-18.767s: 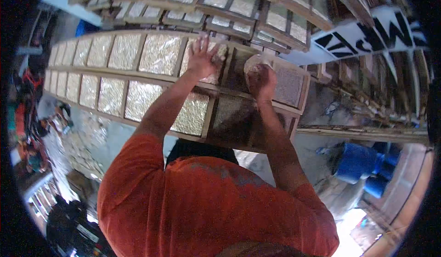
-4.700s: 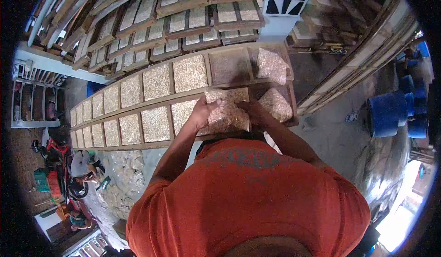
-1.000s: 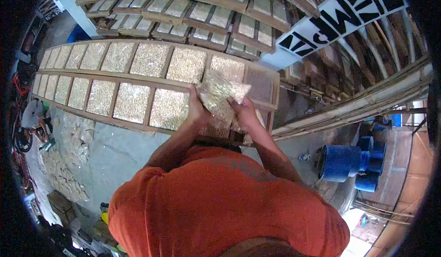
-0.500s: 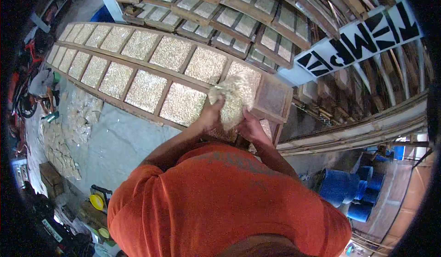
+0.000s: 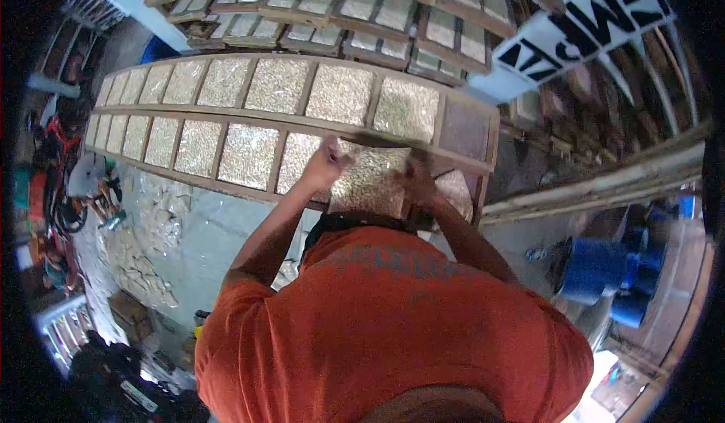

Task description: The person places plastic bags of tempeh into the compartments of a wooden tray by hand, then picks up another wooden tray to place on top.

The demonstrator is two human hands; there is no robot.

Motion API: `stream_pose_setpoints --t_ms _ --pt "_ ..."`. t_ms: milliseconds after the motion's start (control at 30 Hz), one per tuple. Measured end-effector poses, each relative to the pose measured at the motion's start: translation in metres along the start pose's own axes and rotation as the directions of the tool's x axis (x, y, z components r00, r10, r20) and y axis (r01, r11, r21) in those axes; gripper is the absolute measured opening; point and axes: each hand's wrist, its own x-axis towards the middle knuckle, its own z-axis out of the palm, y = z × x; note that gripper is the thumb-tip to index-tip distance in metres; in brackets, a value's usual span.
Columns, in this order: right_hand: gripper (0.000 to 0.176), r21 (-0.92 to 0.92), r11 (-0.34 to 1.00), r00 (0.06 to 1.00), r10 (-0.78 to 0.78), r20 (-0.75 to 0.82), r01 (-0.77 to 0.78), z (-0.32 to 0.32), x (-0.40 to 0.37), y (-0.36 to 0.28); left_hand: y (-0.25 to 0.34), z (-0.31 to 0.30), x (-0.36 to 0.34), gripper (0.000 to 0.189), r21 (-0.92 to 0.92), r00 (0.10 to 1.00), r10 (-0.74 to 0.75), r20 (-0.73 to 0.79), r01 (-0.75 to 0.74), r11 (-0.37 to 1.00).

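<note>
A flat slab packed with pale, bean-like pieces (image 5: 368, 183) lies low over the near row of the long wooden tray, close to my body. My left hand (image 5: 326, 166) has its fingers closed at the slab's upper left corner. At its right edge is my right hand (image 5: 418, 180), blurred, and its grip cannot be made out. Similar filled squares sit in both rows of the wooden tray (image 5: 302, 126). The compartment at the far row's right end (image 5: 466, 130) shows a bare dark bottom.
Racks of filled trays (image 5: 317, 15) rise behind the long tray. A lettered white beam (image 5: 544, 53) crosses the upper right. Blue barrels (image 5: 596, 268) stand at the right. At the left are floor sheeting with pale packets (image 5: 143, 264), and a person (image 5: 89, 181).
The slab has come down toward the near row and now lies flatter, with its sides between my hands. My left hand has moved left and up. The camera view has shifted slightly.
</note>
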Motion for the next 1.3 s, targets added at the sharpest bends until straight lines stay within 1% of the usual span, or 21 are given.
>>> stream_pose_setpoints --t_ms 33,67,100,233,267,333,433,500,567,633,733,800,867,967,1033,1100,1133,1200,1233,1267,1300 --pt "0.060 -0.397 0.918 0.998 -0.019 -0.065 -0.008 -0.002 0.003 0.015 0.001 -0.004 -0.003 0.044 0.359 0.988 -0.064 -0.138 0.110 0.927" --pt "0.057 -0.426 0.895 0.976 -0.194 -0.102 0.134 -0.013 -0.007 -0.002 -0.024 -0.011 0.007 0.045 0.569 0.936 0.338 -0.098 -0.226 0.790" --pt "0.054 -0.469 0.839 0.917 -0.376 -0.131 0.277 -0.024 -0.008 -0.014 -0.049 -0.019 0.021 0.046 0.719 0.730 0.684 0.024 -0.487 0.495" --pt "0.038 -0.654 0.580 0.818 -0.566 0.104 0.485 -0.037 0.040 0.021 -0.063 -0.026 0.050 0.030 0.829 0.793 0.568 0.219 -0.458 0.320" --pt "0.038 -0.662 0.571 0.811 -0.577 0.098 0.486 -0.043 0.044 0.018 -0.063 -0.021 0.053 0.024 0.817 0.765 0.623 0.166 -0.460 0.347" --pt "0.041 -0.440 0.894 0.997 -0.071 0.036 0.080 -0.042 0.037 -0.001 -0.073 -0.006 0.054 0.024 0.783 0.779 0.627 0.005 -0.393 0.482" --pt "0.045 -0.237 0.962 0.942 -0.199 -0.270 0.135 0.012 0.002 0.027 -0.059 0.018 0.026 0.034 0.635 0.807 0.574 -0.136 -0.374 0.676" --pt "0.048 -0.389 0.911 0.913 -0.267 -0.309 0.135 0.038 -0.027 -0.004 -0.033 0.048 -0.007 0.045 0.791 0.941 0.297 -0.163 -0.055 0.609" --pt "0.051 -0.559 0.820 0.869 -0.363 -0.336 0.127 0.049 -0.030 -0.025 -0.035 0.069 -0.004 0.058 0.783 0.937 0.322 -0.136 -0.097 0.615" --pt "0.049 -0.339 0.935 0.900 -0.236 -0.366 0.107 0.037 -0.017 -0.027 -0.019 0.082 0.012 0.063 0.711 0.965 0.170 -0.198 0.022 0.703" --pt "0.041 0.063 0.998 0.961 0.045 -0.274 -0.028 -0.016 0.012 -0.028 0.028 0.107 0.045 0.062 0.725 0.929 0.350 -0.125 -0.155 0.671" --pt "0.036 -0.282 0.943 0.842 -0.293 -0.453 0.177 -0.080 0.041 0.011 0.064 0.134 0.075 0.062 0.721 0.880 0.467 -0.086 -0.269 0.639" --pt "0.033 0.044 0.992 0.830 -0.072 -0.553 0.115 -0.155 0.026 -0.049 0.098 0.175 0.125 0.062 0.611 0.874 0.478 -0.091 -0.330 0.720" --pt "0.034 -0.226 0.966 0.730 -0.242 -0.639 0.123 -0.231 0.036 -0.026 0.139 0.238 0.192 0.064 0.420 0.870 0.485 -0.094 -0.407 0.811" --pt "0.054 -0.305 0.944 0.841 -0.061 -0.538 -0.127 -0.247 0.055 0.037 0.130 0.263 0.216 0.064 0.353 0.870 0.484 -0.094 -0.425 0.833" --pt "0.056 -0.274 0.950 0.938 0.047 -0.344 -0.149 -0.257 0.063 0.061 0.091 0.286 0.258 0.040 0.642 0.764 0.519 0.383 -0.625 0.444" --pt "0.054 0.200 0.960 0.915 -0.104 -0.389 0.194 -0.247 0.060 0.052 0.066 0.292 0.287 0.040 0.652 0.760 0.524 0.384 -0.625 0.429" --pt "0.056 0.079 0.950 0.802 -0.207 -0.561 0.301 -0.242 0.089 0.114 0.009 0.300 0.313 0.051 0.724 0.398 0.846 0.354 -0.690 0.021" --pt "0.058 0.006 0.942 0.729 -0.255 -0.636 0.334 -0.239 0.105 0.148 0.049 0.295 0.298 0.055 0.695 0.672 0.665 0.326 -0.648 0.313" --pt "0.063 -0.112 0.978 0.856 -0.210 -0.472 0.179 -0.248 0.113 0.159 0.091 0.290 0.281 0.059 0.686 0.893 0.373 0.252 -0.437 0.582" --pt "0.065 -0.166 0.980 0.896 -0.168 -0.411 0.108 -0.257 0.099 0.140 0.134 0.285 0.263 0.063 0.703 0.985 0.072 0.157 -0.162 0.693"
